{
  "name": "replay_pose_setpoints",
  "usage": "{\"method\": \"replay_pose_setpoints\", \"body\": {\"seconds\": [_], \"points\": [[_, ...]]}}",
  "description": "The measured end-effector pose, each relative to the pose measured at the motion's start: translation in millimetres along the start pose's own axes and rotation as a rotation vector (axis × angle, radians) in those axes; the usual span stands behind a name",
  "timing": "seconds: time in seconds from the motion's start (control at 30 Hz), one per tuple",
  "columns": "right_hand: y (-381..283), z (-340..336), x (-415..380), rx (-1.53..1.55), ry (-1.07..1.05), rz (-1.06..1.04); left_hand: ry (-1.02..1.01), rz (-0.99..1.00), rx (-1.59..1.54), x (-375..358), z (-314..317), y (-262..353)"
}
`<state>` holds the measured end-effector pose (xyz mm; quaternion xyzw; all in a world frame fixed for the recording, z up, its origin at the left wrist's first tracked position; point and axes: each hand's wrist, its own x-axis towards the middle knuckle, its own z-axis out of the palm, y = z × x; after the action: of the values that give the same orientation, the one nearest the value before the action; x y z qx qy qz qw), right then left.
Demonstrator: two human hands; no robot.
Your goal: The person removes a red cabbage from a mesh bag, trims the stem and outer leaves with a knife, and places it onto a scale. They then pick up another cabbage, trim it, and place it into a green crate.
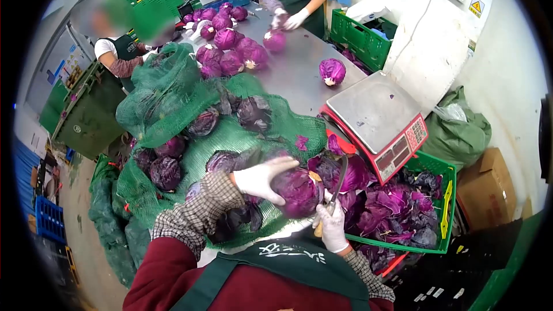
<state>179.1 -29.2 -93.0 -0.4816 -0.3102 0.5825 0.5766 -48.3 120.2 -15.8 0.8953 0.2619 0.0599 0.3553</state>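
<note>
My left hand [262,181], in a white glove, is wrapped round the left side of a purple cabbage [297,192]. On the cabbage's right, my gloved right hand [330,223] grips a knife [342,179] by its wooden handle, the curved blade pointing up and away. The pale stem end of the cabbage faces the knife. Under and left of my left hand, dark-leaved cabbages [166,173] lie on a green mesh bag [190,152]. Loose purple leaves [397,210] fill a green crate [449,207] at the right.
A red scale [368,109] stands right of the metal table [305,57]. Several trimmed cabbages [231,62] sit farther back, one [332,72] near the scale. Two people in aprons work at the far side and left. A cardboard box [489,190] stands at the right.
</note>
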Motion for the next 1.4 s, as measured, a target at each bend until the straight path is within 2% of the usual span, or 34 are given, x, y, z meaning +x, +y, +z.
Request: {"method": "replay_pose_setpoints", "body": {"seconds": [0.03,0.07,0.1,0.13,0.17,0.23,0.27,0.4,0.43,0.53,0.67,0.77,0.87,0.9,1.07,1.1,1.23,1.33,1.37,1.4], "points": [[3.4,-0.7,-4.6,-0.224,-0.054,-0.106,0.030,-0.078,0.000,-8.0,-0.9,0.8],[3.4,-1.3,-11.2,-0.154,-0.033,-0.001,0.058,-0.157,0.002,-15.6,-0.3,5.5],[-3.3,1.1,-17.0,-0.263,-0.075,-0.063,0.019,-0.206,-0.033,-20.7,1.7,19.3],[-7.5,3.0,-20.2,-0.373,-0.116,-0.128,0.071,-0.247,0.061,-24.0,19.0,29.3],[-8.5,2.7,-19.5,-0.469,-0.186,-0.286,0.180,-0.285,0.138,-21.4,34.9,36.3],[-24.0,6.2,-18.1,-0.427,-0.173,-0.141,0.362,-0.300,0.251,-13.3,52.9,39.3],[-29.0,7.0,-17.3,-0.405,-0.160,-0.073,0.350,-0.343,0.274,-9.3,54.1,41.8],[-9.3,-23.3,-12.2,-0.968,-0.203,-0.493,0.318,-0.461,0.372,8.0,51.5,63.0],[-23.0,-20.7,-18.6,-0.788,-0.188,-0.208,0.303,-0.474,0.379,12.5,49.3,65.5],[-22.1,-23.2,-25.1,-0.909,-0.184,-0.221,0.293,-0.486,0.424,23.2,45.5,69.0],[-22.1,-19.5,-22.7,-0.816,-0.177,-0.095,0.255,-0.523,0.452,30.7,40.4,74.7],[-15.7,-17.9,-17.1,-0.887,-0.165,-0.123,0.240,-0.532,0.460,32.2,38.7,74.9],[-8.3,-17.1,-3.5,-1.100,-0.211,-0.049,0.235,-0.528,0.463,34.6,37.0,72.3],[-8.6,-19.2,0.2,-1.088,-0.225,-0.033,0.229,-0.530,0.459,36.4,36.0,71.8],[-43.1,-10.9,17.2,-1.069,-0.267,-0.033,0.192,-0.540,0.438,44.1,33.6,66.7],[-38.7,-12.5,22.9,-1.120,-0.248,0.051,0.193,-0.542,0.431,45.6,30.7,67.9],[-38.0,-20.2,41.8,-1.197,-0.318,0.063,0.193,-0.547,0.399,51.6,28.3,66.0],[-33.6,-24.0,59.5,-1.202,-0.425,-0.291,0.202,-0.577,0.376,56.5,27.2,64.5],[-41.3,-22.6,73.7,-1.445,-0.658,-0.031,0.233,-0.571,0.395,56.6,31.5,68.4],[-90.8,19.1,72.4,-1.211,-0.344,0.597,0.231,-0.573,0.388,54.4,38.5,71.1]]}}
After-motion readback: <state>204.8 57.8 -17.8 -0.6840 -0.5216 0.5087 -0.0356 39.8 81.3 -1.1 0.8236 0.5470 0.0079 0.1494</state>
